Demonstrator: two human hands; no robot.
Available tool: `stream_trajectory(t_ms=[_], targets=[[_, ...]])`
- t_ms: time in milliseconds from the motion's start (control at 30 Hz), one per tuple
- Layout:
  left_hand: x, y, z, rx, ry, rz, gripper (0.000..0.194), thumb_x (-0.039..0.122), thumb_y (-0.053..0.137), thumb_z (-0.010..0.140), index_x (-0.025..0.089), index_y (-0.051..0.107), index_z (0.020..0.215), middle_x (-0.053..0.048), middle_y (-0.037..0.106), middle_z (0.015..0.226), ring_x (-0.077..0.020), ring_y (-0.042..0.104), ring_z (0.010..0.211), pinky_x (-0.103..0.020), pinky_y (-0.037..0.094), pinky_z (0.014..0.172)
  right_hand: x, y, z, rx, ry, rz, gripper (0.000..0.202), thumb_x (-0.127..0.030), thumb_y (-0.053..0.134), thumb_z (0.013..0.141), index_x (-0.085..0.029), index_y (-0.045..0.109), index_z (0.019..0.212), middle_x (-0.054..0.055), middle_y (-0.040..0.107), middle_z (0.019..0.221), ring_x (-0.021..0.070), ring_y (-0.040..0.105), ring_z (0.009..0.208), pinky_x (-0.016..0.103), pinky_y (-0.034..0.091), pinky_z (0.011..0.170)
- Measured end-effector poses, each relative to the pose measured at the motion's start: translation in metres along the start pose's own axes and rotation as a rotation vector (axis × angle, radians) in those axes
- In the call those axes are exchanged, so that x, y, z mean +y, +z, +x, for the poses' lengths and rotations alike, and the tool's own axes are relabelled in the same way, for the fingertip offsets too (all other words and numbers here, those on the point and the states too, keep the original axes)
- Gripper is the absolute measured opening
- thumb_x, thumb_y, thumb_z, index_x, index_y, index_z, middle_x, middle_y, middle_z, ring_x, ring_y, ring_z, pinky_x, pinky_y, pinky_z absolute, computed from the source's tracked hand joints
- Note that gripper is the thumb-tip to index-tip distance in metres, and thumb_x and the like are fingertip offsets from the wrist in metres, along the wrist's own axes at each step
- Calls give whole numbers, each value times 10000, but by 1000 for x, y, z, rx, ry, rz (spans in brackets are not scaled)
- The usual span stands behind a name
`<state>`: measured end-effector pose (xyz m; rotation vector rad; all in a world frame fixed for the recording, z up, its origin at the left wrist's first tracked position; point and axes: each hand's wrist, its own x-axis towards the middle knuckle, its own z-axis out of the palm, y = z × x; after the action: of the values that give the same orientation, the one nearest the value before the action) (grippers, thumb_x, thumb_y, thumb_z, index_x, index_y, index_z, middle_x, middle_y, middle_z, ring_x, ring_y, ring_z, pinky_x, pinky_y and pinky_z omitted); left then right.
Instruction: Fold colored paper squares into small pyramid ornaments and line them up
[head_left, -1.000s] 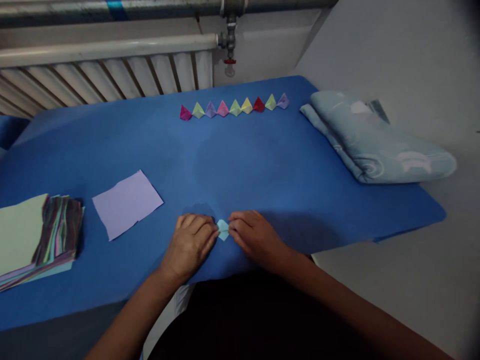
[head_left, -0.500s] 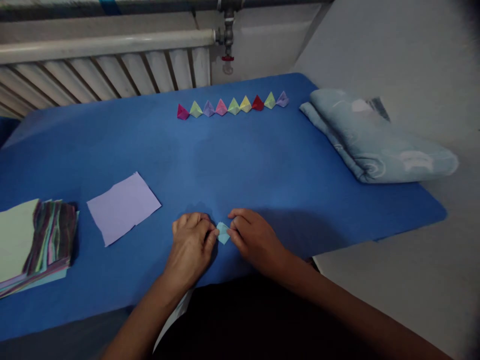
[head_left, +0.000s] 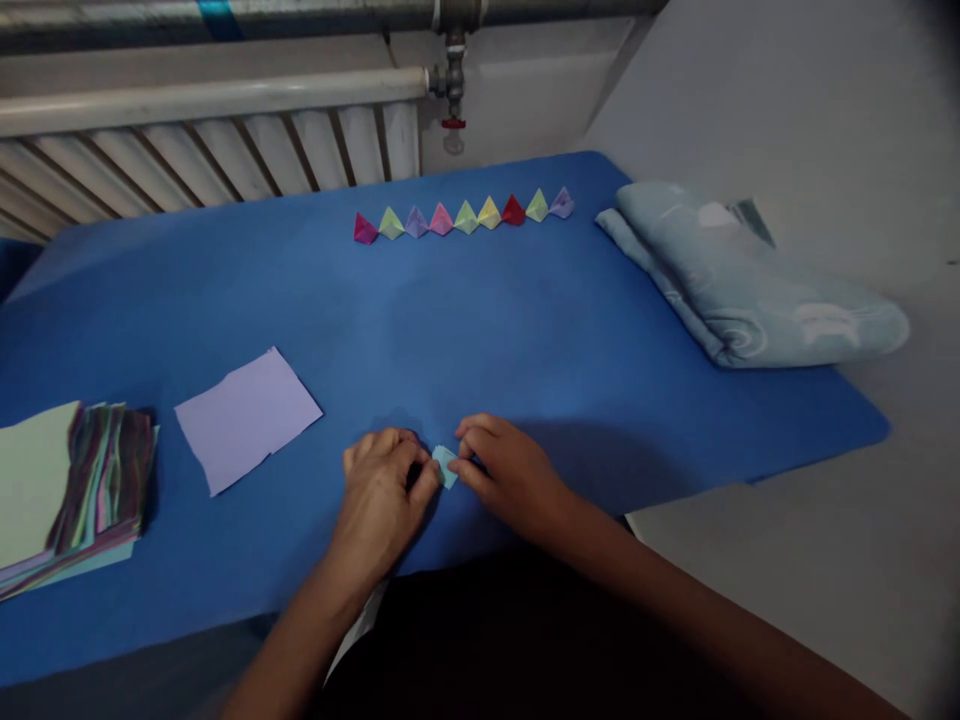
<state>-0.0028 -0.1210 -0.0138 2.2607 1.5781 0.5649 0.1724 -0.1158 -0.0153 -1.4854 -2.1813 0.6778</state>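
Observation:
A small piece of folded light-blue paper [head_left: 445, 466] lies close to the front edge of the blue-covered table [head_left: 480, 320]. My left hand [head_left: 386, 485] grips its left side between thumb and fingers. From the other side, my right hand [head_left: 510, 470] pinches its right edge with thumb and forefinger. To the left of my hands a flat lilac sheet of paper [head_left: 249, 420] rests on the cover. Across the table's far side runs a row of folded paper pieces in several colours, among them a red one [head_left: 513, 210] and a yellow one [head_left: 490, 211].
A stack of coloured paper sheets [head_left: 37, 480] sits at the left. On the right lies a folded pale-blue blanket [head_left: 750, 290] beside the wall. Behind the table stand a white radiator [head_left: 262, 140] and a pipe valve with a red handle [head_left: 453, 123].
The light-blue paper now looks narrower between my fingers. My right thumb and forefinger have shifted slightly over its right edge, and the camera view has tilted a little.

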Motion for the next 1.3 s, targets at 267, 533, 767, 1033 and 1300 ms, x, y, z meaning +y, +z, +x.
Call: stream_trajectory(t_ms=[267,533,767,1033,1300], targets=[[1,3,4,37,44,68,217,336,533,903,207,612,748,-14,592,788,-188,504,766,-375,346,741,3,-6,3,-40,1,93,107,-192,585,836,-182,551,735,65,631,959,177,600,920,321,470,818],[-2,8,1,43,32,47,225,348,517,913,201,605,766,-25,596,808,-204,504,797,-392,342,756,4,-9,4,-75,3,67,98,-184,575,854,-187,556,758,51,628,918,168,596,902,303,471,794],[-2,14,0,88,32,67,223,352,520,908,196,591,765,-51,605,835,-224,490,816,-401,350,752,2,-6,5,-63,36,51,107,-192,555,859,-187,547,752,49,623,900,162,590,847,294,456,760],[-1,17,-1,137,-1,120,231,381,551,887,200,532,745,-47,571,816,-220,486,798,-387,362,729,-2,-7,7,-75,73,50,95,-152,565,834,-181,539,748,26,593,843,142,553,771,273,432,706],[-9,2,5,1,-3,66,214,388,584,864,199,562,767,-26,580,805,-219,514,805,-381,346,736,-3,-10,11,-122,87,37,183,-191,590,831,-177,514,666,24,595,862,125,552,739,257,415,678]])
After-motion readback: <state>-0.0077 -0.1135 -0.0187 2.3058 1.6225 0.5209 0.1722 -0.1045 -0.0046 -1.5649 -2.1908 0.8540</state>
